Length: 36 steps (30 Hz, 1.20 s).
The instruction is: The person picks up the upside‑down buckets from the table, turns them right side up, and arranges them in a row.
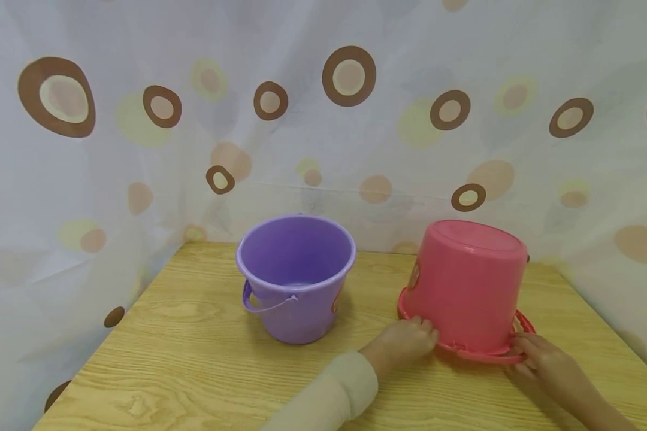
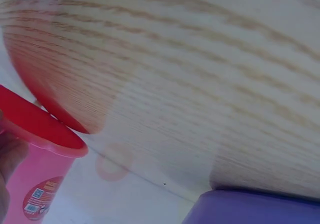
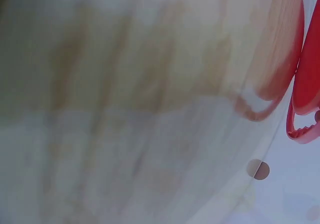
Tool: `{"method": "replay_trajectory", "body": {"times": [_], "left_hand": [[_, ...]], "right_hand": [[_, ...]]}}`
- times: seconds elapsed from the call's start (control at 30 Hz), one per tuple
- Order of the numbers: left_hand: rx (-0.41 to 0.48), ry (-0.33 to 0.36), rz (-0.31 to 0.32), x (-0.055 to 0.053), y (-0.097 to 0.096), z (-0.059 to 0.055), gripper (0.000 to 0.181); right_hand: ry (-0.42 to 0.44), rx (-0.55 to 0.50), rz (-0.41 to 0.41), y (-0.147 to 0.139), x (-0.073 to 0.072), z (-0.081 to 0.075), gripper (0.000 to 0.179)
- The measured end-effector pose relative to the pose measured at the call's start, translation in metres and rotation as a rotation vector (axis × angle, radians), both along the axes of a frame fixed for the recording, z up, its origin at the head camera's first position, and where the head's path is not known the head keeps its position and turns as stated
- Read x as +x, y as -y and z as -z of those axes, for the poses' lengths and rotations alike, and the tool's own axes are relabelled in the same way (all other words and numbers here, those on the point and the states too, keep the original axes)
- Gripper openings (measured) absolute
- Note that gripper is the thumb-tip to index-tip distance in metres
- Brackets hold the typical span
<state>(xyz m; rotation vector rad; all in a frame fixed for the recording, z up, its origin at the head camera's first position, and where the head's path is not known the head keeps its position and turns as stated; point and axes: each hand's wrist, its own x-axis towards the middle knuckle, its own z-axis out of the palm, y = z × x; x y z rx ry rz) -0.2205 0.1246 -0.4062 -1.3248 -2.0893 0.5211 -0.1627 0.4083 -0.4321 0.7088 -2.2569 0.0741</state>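
Observation:
A pink bucket (image 1: 466,287) is upside down on the right of the table, its near edge tilted up; its red inside shows in the left wrist view. My left hand (image 1: 404,342) grips its rim at the near left, and those fingers (image 2: 11,159) appear at the left wrist view's edge. On the near right, my right hand (image 1: 550,366) pinches the rim by the bucket's handle (image 1: 487,358). The right wrist view has only part of the pink bucket (image 3: 307,69); the right fingers are out of that view.
Left of the pink bucket, a purple bucket (image 1: 302,314) stands upright with its handle hanging down on the left. The wooden table (image 1: 194,353) has a patterned curtain (image 1: 302,137) behind it and on both sides.

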Motion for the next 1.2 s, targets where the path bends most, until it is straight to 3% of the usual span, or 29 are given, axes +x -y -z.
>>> {"method": "replay_trajectory", "body": {"times": [0.1,0.27,0.43,0.7,0.83,0.93,1.1,1.2], "left_hand": [[0.027,0.006,0.013,0.000,0.001,-0.002,0.014],[0.082,-0.038,0.041,0.002,0.004,-0.005,0.015],[0.195,-0.088,0.078,0.000,0.006,-0.004,0.015],[0.344,-0.167,0.121,-0.005,0.009,-0.002,0.010],[0.389,-0.204,0.053,-0.005,0.010,-0.003,0.014],[0.373,-0.241,-0.024,-0.004,0.009,-0.005,0.023],[0.425,-0.184,-0.149,-0.003,0.005,-0.007,0.046],[0.453,-0.133,-0.193,0.000,0.003,-0.008,0.046]], "right_hand": [[-0.024,-0.037,0.021,0.000,-0.001,0.000,0.064],[-0.070,-0.111,0.005,0.001,-0.001,-0.005,0.061],[-0.131,-0.105,0.002,0.002,-0.001,-0.014,0.061],[-0.150,-0.115,0.000,0.003,-0.001,-0.025,0.063],[-0.158,-0.118,0.000,0.005,0.000,-0.029,0.063],[-0.168,-0.130,0.008,0.006,0.001,-0.033,0.064],[-0.172,-0.166,0.018,0.006,0.001,-0.036,0.066],[-0.177,-0.176,0.011,0.006,0.001,-0.037,0.064]]}}
